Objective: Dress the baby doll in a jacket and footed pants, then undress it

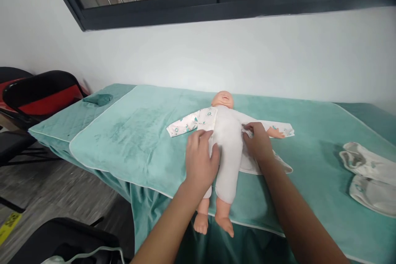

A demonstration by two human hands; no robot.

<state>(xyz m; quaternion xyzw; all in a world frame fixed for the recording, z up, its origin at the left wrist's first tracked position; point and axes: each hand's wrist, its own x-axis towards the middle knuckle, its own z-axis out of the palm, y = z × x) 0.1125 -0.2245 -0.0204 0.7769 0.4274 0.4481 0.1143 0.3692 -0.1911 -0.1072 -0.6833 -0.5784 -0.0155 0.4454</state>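
Doll (229, 144), face up on green cover (123, 140); shirt (208, 119), one sleeve (182, 126) on, the other flat beneath the undressed arm (248, 117), front open; left hand (201, 157), loosely open at the doll's side; right hand (258, 140), bent at the opposite side, grip on shirt impossible to tell.
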